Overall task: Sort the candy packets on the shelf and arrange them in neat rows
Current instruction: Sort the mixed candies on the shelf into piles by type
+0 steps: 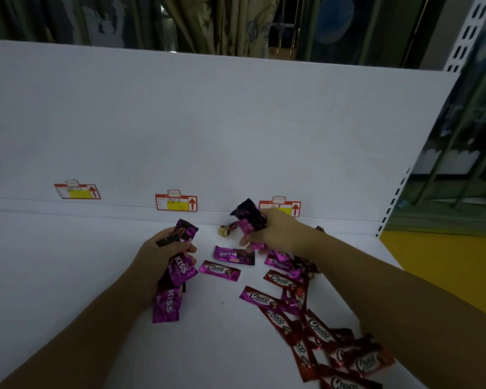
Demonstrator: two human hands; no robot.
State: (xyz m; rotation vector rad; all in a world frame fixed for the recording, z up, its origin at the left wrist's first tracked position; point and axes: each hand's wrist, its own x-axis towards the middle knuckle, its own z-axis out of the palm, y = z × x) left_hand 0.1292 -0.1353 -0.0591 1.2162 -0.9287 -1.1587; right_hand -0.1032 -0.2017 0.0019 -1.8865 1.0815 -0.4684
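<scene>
Closest to me, my forearms stretch out over the white shelf (96, 276). Its left half looks smooth, so I expect anything dropped there would skid. Under my right forearm lies the heap of red packets (320, 327), overlapping and unsorted at the shelf's right end. I judge that a careless sweep of that arm would drag them toward the shelf's edge or muddle them further. My left hand (163, 254) is clenched round a bundle of purple packets (180, 272), with several fanned out and hanging below my palm. The lowest looks likely to slip free if I add more. My right hand (275, 231) grasps a second purple clutch (250, 217) near the back wall while its fingertips reach down at the pile, so that grip is divided. Two loose purple packets (234, 255) lie between my hands. Smallest, a gold sweet (224, 231) sits just beside my right hand, easy to knock away.
</scene>
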